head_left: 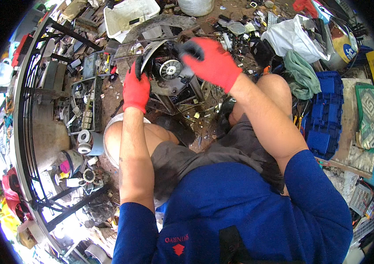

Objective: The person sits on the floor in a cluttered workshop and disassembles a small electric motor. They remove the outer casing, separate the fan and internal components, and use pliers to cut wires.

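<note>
A round, light-rimmed casing (152, 52) stands tilted on a low metal work stand (165, 90) in front of me. Beside its dark inside shows a grey, spoked wheel (170, 69). My left hand (137, 87), in a red glove with black fingers, is closed on the casing's left edge. Over the right side of the same casing is my right hand (211, 61), gloved alike. Its black fingertips are curled and smeared by motion, so what they grip, if anything, does not show.
A white plastic tub (130, 16) lies beyond the stand. At left are a crate of small parts (85, 105) and a black metal rack (25, 132). A white sack (290, 39), a green cloth (301, 75) and blue plastic trays (325, 114) are at right. Scrap litters the floor.
</note>
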The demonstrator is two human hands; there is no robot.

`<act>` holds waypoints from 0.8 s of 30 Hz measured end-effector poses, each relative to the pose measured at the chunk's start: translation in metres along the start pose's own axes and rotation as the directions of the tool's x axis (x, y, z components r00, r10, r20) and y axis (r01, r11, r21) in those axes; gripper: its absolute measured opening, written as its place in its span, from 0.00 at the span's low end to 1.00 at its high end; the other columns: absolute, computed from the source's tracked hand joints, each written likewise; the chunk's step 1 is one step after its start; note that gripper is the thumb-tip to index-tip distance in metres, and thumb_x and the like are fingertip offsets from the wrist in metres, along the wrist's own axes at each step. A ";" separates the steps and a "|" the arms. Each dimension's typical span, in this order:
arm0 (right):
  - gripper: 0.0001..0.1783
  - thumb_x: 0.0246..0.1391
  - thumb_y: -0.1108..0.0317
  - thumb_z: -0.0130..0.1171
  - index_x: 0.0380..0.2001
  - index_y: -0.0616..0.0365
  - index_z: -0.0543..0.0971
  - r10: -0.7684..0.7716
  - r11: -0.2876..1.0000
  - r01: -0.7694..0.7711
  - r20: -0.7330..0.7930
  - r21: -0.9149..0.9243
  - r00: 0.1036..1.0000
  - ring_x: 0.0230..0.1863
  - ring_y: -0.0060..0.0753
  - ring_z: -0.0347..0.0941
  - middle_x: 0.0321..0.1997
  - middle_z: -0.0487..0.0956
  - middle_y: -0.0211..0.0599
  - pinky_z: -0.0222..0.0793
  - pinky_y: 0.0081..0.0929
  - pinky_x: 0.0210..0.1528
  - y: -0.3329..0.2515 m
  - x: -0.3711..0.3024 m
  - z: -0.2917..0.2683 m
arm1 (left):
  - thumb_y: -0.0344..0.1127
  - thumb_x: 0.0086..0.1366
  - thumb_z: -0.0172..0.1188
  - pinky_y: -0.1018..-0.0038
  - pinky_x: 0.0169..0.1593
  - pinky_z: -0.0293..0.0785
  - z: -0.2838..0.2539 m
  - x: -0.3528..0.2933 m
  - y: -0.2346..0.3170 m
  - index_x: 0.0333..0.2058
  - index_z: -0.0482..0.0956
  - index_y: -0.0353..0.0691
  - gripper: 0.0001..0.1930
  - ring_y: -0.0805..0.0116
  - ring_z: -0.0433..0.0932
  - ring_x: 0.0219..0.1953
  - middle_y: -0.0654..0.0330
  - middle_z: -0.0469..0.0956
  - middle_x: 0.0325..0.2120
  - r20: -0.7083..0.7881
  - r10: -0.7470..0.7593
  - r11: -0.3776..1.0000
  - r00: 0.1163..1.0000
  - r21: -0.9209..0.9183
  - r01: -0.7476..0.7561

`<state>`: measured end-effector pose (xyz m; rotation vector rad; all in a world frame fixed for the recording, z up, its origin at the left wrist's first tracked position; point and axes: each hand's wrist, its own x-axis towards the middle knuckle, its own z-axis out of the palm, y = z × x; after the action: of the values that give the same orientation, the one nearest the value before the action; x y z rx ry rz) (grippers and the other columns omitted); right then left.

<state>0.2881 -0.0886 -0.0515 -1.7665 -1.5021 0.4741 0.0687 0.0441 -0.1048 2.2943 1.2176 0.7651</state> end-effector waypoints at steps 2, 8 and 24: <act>0.32 0.51 0.50 0.60 0.54 0.59 0.73 -0.041 0.999 0.041 0.002 0.001 0.999 0.55 0.53 0.71 0.55 0.74 0.54 0.67 0.43 0.58 -0.014 -0.013 0.032 | 0.32 0.62 0.54 0.55 0.53 0.70 0.000 0.000 0.009 0.59 0.70 0.45 0.24 0.41 0.73 0.52 0.43 0.75 0.48 0.009 0.013 0.999 1.000 0.032 -0.014; 0.37 0.49 0.46 0.61 0.57 0.60 0.70 -0.104 0.903 -0.021 -0.266 -0.429 0.958 0.60 0.56 0.66 0.57 0.70 0.56 0.61 0.46 0.61 -0.012 0.018 0.093 | 0.33 0.61 0.55 0.55 0.57 0.68 -0.002 -0.003 0.019 0.58 0.69 0.40 0.25 0.40 0.71 0.54 0.40 0.73 0.50 0.036 0.030 0.997 0.999 0.064 -0.032; 0.29 0.44 0.43 0.64 0.46 0.49 0.78 0.094 0.897 -0.135 -0.115 -0.421 0.989 0.55 0.49 0.70 0.50 0.79 0.38 0.64 0.49 0.54 0.000 0.055 0.107 | 0.36 0.60 0.57 0.56 0.56 0.69 0.000 -0.002 0.032 0.57 0.70 0.38 0.26 0.41 0.72 0.53 0.42 0.73 0.50 0.031 0.093 0.995 0.995 0.042 -0.094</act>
<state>0.2269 -0.0039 -0.1104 -2.1932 -1.5229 0.1160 0.0872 0.0262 -0.0863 2.4044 1.1313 0.7420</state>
